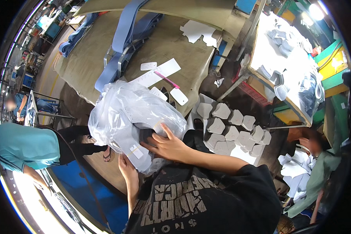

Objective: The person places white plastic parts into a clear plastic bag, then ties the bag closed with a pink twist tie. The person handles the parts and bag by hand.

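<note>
A clear plastic bag (pixel 105 111) filled with grey curved cut pieces (pixel 130 130) is in front of me at the near edge of the table. My left hand (pixel 127 167) grips the lower edge of the stack, close to a small white label (pixel 135 151) on the top piece. My right hand (pixel 168 145) curls its fingers round the inner curve of the same stack, with one finger extended over the plastic. The bag hides part of the stack and the undersides of both hands.
Paper tags, a white strip (pixel 165 72) and a pink pen (pixel 166 79) lie on the table (pixel 175 35) beyond the bag. Blue bands (pixel 124 31) cross it. Stacked grey pieces (pixel 232 132) stand low to the right. A person in teal (pixel 27 146) stands left; another sits right.
</note>
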`<state>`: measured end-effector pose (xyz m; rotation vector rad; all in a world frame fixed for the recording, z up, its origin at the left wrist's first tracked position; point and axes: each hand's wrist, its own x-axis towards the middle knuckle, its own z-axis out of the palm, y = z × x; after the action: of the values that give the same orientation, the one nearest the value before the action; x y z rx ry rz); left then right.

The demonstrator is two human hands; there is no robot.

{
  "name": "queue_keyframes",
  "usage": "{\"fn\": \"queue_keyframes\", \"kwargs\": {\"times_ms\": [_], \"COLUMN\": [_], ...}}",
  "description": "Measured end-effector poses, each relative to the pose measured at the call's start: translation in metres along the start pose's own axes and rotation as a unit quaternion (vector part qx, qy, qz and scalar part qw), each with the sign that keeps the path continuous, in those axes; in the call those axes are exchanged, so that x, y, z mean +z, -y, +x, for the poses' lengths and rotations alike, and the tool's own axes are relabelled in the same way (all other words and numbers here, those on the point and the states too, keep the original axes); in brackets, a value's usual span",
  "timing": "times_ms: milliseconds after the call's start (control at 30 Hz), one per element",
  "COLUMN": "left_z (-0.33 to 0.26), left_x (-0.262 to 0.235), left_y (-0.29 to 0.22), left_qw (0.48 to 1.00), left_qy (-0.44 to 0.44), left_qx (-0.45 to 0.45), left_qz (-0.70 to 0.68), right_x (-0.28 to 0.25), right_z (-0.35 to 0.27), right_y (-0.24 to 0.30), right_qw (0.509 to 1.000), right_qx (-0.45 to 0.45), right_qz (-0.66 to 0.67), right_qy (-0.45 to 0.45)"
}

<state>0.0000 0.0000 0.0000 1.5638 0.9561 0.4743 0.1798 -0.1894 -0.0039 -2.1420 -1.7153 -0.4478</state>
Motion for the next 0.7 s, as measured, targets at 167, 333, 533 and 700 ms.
{"fn": "queue_keyframes", "kwargs": {"times_ms": [167, 333, 533, 700], "left_z": [0.025, -0.011, -0.016, 0.036], "left_x": [0.014, -0.028, -0.020, 0.014], "left_y": [-0.041, -0.132, -0.168, -0.113], "left_qw": [0.995, 0.888, 0.956, 0.916], "left_qy": [-0.063, 0.145, 0.105, 0.101], "left_qx": [0.055, 0.029, -0.044, 0.112], "left_qz": [0.060, 0.436, 0.268, 0.372], "right_x": [-0.001, -0.033, -0.145, -0.195], "right_z": [0.031, 0.034, 0.020, -0.045], "right_y": [-0.026, -0.034, -0.110, -0.269], "right_qw": [0.998, 0.981, 0.673, 0.923], "right_qx": [-0.007, -0.056, -0.141, 0.280], "right_qz": [0.055, 0.135, 0.725, 0.217], "right_qy": [-0.025, 0.127, 0.042, -0.148]}}
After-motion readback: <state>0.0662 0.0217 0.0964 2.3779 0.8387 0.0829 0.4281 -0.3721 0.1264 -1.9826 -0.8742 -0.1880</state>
